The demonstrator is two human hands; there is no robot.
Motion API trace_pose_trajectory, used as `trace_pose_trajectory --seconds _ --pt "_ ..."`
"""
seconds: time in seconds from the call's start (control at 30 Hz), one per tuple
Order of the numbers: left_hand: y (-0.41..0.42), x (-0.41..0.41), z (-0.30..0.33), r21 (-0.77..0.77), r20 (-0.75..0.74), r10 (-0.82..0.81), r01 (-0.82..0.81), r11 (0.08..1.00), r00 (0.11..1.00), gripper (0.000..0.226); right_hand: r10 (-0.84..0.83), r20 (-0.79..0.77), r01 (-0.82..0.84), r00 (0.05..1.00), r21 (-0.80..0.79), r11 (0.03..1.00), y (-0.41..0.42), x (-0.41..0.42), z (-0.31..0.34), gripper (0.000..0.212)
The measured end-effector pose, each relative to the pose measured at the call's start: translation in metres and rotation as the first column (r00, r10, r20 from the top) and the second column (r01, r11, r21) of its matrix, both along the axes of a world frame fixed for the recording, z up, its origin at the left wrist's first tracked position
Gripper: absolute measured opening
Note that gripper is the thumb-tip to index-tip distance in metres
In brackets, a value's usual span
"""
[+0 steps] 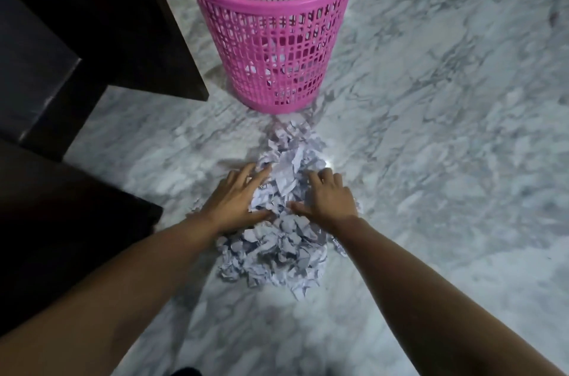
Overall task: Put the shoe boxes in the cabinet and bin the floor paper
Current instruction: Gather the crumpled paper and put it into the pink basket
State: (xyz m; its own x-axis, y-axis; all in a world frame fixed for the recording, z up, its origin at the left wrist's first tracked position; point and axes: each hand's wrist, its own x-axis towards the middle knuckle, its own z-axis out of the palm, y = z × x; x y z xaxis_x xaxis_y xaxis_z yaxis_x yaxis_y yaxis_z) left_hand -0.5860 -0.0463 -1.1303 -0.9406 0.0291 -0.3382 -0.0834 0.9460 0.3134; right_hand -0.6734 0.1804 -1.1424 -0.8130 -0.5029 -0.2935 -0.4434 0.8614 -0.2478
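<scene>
A heap of crumpled and torn white paper [284, 247] lies on the marble floor in the middle of the view. My left hand [235, 200] rests on the heap's left side, fingers spread. My right hand [328, 198] presses on its right side, fingers apart, thumb pointing inward. Both hands flank the upper part of the heap without lifting any of it. Just beyond the heap stands a pink plastic mesh bin [274, 33], upright, with a few paper scraps visible through its lower wall. No shoe boxes are in view.
Dark wooden furniture [101, 21] fills the upper left, and another dark block [61, 221] sits close to my left forearm. Grey-veined marble floor [446, 129] stretches to the right and toward me.
</scene>
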Motion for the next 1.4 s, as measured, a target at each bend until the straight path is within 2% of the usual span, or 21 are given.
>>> trace_pose_trajectory --seconds 0.13,0.23,0.43,0.5,0.53,0.57,0.63,0.73,0.83,0.9,0.97,1.0,1.07,1.1,1.13,1.17,1.23,1.3,1.33,1.37,1.4 --pt "0.017 -0.002 -0.005 -0.029 -0.094 -0.051 0.049 0.998 0.994 0.055 0.054 -0.04 -0.06 0.998 -0.174 0.983 0.004 0.007 -0.007 0.043" --pt "0.023 -0.006 0.003 -0.008 -0.156 -0.053 0.052 0.999 0.986 0.03 0.086 -0.081 -0.109 0.993 -0.339 0.935 0.012 0.001 -0.002 0.02" --pt "0.027 -0.02 0.036 0.12 -0.349 0.014 0.03 0.992 0.937 0.011 -0.093 0.033 0.095 0.995 -0.581 0.809 0.026 -0.007 0.034 0.005" --pt "0.032 -0.026 0.061 0.228 -0.391 0.098 -0.007 0.974 0.915 0.003 -0.161 0.126 0.204 0.979 -0.674 0.711 0.022 -0.01 0.051 0.005" --pt "0.034 -0.031 0.077 0.286 -0.431 0.148 -0.021 0.958 0.89 0.013 -0.18 0.179 0.254 0.967 -0.732 0.632 0.017 -0.014 0.064 0.008" --pt "0.036 -0.036 0.094 0.333 -0.495 0.182 -0.008 0.943 0.849 0.021 -0.197 0.221 0.293 0.955 -0.786 0.544 0.011 -0.019 0.081 0.011" --pt "0.035 -0.053 0.141 0.416 -0.609 0.247 0.038 0.909 0.754 0.016 -0.207 0.202 0.269 0.957 -0.884 0.381 -0.007 -0.033 0.13 0.009" --pt "0.023 -0.093 0.223 0.523 -0.737 0.398 0.088 0.848 0.546 0.008 -0.218 -0.014 0.04 0.976 -0.97 0.239 -0.037 -0.067 0.219 0.008" --pt "0.002 -0.148 0.291 0.556 -0.81 0.505 0.113 0.824 0.298 0.013 -0.272 -0.225 -0.169 0.936 -0.963 0.212 -0.068 -0.119 0.288 0.009" --pt "-0.01 -0.191 0.314 0.568 -0.814 0.541 0.097 0.817 0.21 0.01 -0.301 -0.286 -0.201 0.91 -0.938 0.284 -0.089 -0.158 0.314 0.009" --pt "-0.021 -0.234 0.317 0.596 -0.774 0.585 -0.033 0.802 0.24 0.016 -0.281 -0.272 -0.112 0.92 -0.871 0.478 -0.11 -0.195 0.324 0.013" --pt "-0.027 -0.254 0.312 0.584 -0.731 0.59 -0.134 0.801 0.341 0.024 -0.243 -0.239 -0.045 0.94 -0.794 0.607 -0.118 -0.211 0.325 0.021" --pt "-0.039 -0.283 0.292 0.467 -0.542 0.547 -0.313 0.827 0.638 0.036 -0.126 -0.141 0.03 0.982 -0.538 0.842 -0.128 -0.233 0.322 0.042" --pt "-0.043 -0.289 0.282 0.388 -0.403 0.514 -0.367 0.845 0.757 0.043 -0.09 -0.118 0.03 0.989 -0.435 0.9 -0.13 -0.237 0.321 0.047" --pt "-0.045 -0.291 0.274 0.316 -0.314 0.494 -0.402 0.86 0.811 0.052 -0.092 -0.135 0.032 0.987 -0.389 0.921 -0.127 -0.237 0.32 0.048" --pt "-0.046 -0.288 0.269 0.264 -0.294 0.5 -0.434 0.862 0.815 0.057 -0.119 -0.185 0.032 0.975 -0.416 0.909 -0.121 -0.236 0.319 0.047" --pt "-0.044 -0.271 0.263 0.26 -0.5 0.512 -0.442 0.858 0.699 0.054 -0.216 -0.298 0.001 0.93 -0.584 0.812 -0.104 -0.223 0.31 0.042" --pt "-0.035 -0.234 0.253 0.31 -0.719 0.462 -0.355 0.882 0.519 0.042 -0.295 -0.321 -0.085 0.9 -0.793 0.603 -0.081 -0.196 0.285 0.034" --pt "-0.028 -0.211 0.241 0.333 -0.763 0.434 -0.285 0.899 0.479 0.038 -0.313 -0.304 -0.112 0.9 -0.854 0.508 -0.069 -0.177 0.265 0.031" --pt "-0.019 -0.183 0.225 0.337 -0.78 0.402 -0.22 0.915 0.479 0.034 -0.303 -0.265 -0.101 0.915 -0.88 0.465 -0.057 -0.15 0.239 0.028" --pt "-0.01 -0.151 0.203 0.309 -0.788 0.354 -0.173 0.935 0.504 0.034 -0.263 -0.226 -0.071 0.938 -0.869 0.49 -0.046 -0.121 0.21 0.026"
